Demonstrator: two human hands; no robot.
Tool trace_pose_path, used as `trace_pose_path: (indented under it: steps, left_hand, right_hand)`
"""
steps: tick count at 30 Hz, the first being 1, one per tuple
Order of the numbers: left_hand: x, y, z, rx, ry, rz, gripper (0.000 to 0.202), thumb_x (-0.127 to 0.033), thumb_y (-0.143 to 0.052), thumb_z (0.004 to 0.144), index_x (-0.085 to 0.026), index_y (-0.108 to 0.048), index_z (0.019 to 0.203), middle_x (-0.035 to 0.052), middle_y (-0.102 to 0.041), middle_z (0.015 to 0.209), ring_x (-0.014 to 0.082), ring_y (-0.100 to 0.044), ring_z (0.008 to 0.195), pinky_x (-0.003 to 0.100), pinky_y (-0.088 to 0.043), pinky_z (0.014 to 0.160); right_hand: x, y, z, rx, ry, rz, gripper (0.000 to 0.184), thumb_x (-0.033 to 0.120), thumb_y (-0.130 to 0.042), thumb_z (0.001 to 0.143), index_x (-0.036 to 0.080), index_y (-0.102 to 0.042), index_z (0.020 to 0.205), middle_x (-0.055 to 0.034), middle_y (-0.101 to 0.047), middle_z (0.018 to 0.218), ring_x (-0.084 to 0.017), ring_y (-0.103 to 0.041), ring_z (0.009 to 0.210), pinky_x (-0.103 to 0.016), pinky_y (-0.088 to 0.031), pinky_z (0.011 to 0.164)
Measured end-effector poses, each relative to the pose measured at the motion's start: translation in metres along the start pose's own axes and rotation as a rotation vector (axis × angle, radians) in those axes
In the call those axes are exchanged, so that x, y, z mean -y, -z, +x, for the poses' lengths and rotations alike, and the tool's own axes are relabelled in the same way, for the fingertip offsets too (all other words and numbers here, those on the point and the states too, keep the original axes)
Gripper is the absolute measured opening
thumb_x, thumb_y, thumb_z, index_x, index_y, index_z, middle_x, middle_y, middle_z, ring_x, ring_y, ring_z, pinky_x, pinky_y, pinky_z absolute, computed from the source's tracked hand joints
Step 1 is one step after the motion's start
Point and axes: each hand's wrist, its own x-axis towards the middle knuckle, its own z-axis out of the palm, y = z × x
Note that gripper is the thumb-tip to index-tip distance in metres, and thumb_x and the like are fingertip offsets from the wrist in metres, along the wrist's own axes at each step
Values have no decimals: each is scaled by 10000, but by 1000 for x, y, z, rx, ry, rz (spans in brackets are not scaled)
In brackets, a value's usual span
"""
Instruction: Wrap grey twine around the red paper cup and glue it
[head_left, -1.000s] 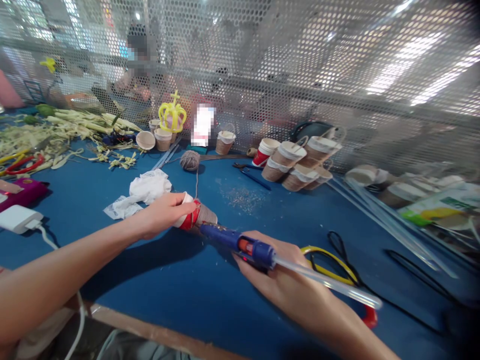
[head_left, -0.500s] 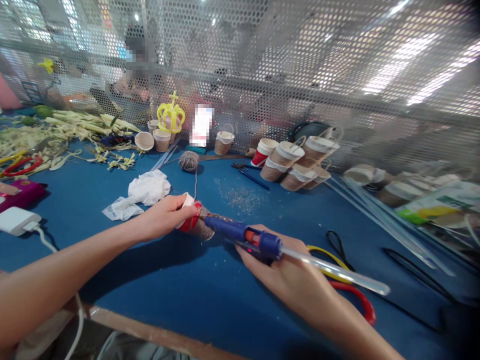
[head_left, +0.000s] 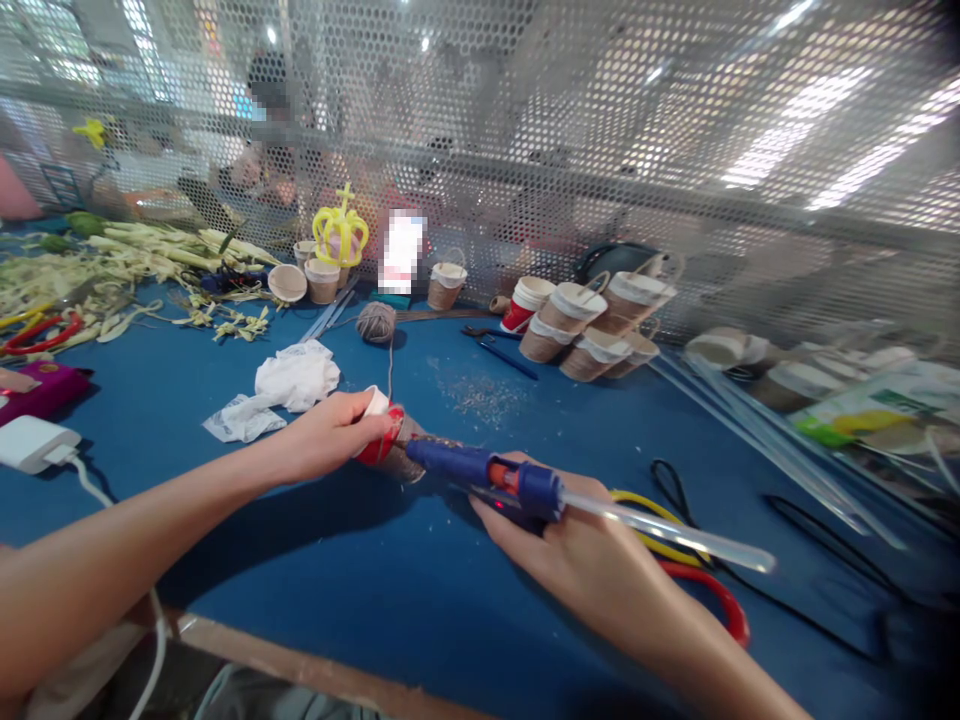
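My left hand (head_left: 326, 437) grips a red paper cup (head_left: 384, 440) lying on its side on the blue table (head_left: 390, 590); part of the cup is wrapped in grey-brown twine. My right hand (head_left: 581, 545) holds a blue glue gun (head_left: 487, 470) with a clear glue stick (head_left: 667, 533) sticking out of its back. The gun's nozzle touches the wrapped part of the cup. A strand of twine runs from the cup up to a twine ball (head_left: 376, 321).
Wrapped cups (head_left: 592, 320) are piled at the back by a perforated metal screen (head_left: 600, 150). White crumpled tissue (head_left: 289, 382), pale leaf strips (head_left: 112, 265), a yellow crown (head_left: 340, 232), a white charger (head_left: 34, 443), red and yellow scissors (head_left: 697, 580) and clear glue sticks (head_left: 757, 430) lie around. A person sits behind the screen.
The glue gun's nozzle has shifted a little along the wrapped cup, and the cup has turned slightly in my left hand. Red scissor handles now show beside my right hand.
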Motion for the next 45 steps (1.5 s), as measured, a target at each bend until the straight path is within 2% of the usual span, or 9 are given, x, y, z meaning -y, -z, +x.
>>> trace_pose_path:
  steps: [2,6,9,20,31,37,40,43,45]
  left_hand:
    - [0,0,0,10,-2,36,258,-362,-472,728,-138,-599,742,34,-627,684,182,-542,654,260,-394,583]
    - [1,1,1,35,4,105,293,-377,-443,745,-127,-582,804,37,-626,733,170,-533,662,269,-399,597]
    - [1,1,2,37,9,123,301,-368,-422,753,-125,-577,840,39,-623,752,166,-530,667,267,-400,591]
    - [2,-1,2,-16,44,82,284,-376,-415,750,-132,-558,760,27,-597,667,150,-510,621,247,-377,537]
    - [3,0,2,-27,18,103,294,-387,-399,761,-136,-551,775,17,-577,653,138,-487,597,246,-372,538]
    - [2,0,2,48,-5,89,283,-362,-407,774,-125,-558,800,25,-584,705,139,-490,630,241,-375,565]
    - [1,0,2,93,-28,77,304,-363,-385,797,-118,-560,842,18,-569,725,127,-467,636,235,-363,581]
    - [2,0,1,114,-65,94,318,-370,-362,818,-119,-554,857,2,-535,706,111,-430,621,228,-344,586]
    - [3,1,1,108,-85,137,325,-377,-352,825,-121,-549,859,-7,-510,685,107,-410,607,227,-334,576]
  right_hand:
    - [1,1,0,35,2,-3,79,181,-481,757,202,-530,698,33,-578,609,-109,-501,520,-214,-394,519]
    - [1,1,-1,-17,-7,-12,83,184,-478,768,200,-519,697,34,-580,622,-105,-501,528,-215,-389,530]
    - [2,1,-1,40,-19,4,78,202,-478,777,207,-521,713,41,-582,637,-99,-512,540,-206,-384,521]
    - [-1,-1,-6,118,37,-32,88,181,-466,772,221,-537,804,25,-607,709,-110,-552,579,-217,-404,531]
    - [-3,-1,-6,97,62,-22,111,173,-472,766,236,-540,826,35,-614,732,-100,-564,600,-208,-418,553]
    - [-4,0,1,29,-13,11,107,230,-470,776,205,-539,699,24,-601,621,-107,-525,528,-208,-417,513]
    - [-5,4,7,-11,-17,-29,120,239,-497,738,197,-572,655,25,-547,480,-116,-493,439,-221,-397,451]
    - [-2,10,11,3,-58,-32,136,231,-499,715,190,-618,664,49,-452,351,-110,-448,342,-214,-356,368]
    - [1,12,12,21,-131,3,179,233,-471,734,178,-622,655,45,-456,335,-105,-457,318,-203,-351,339]
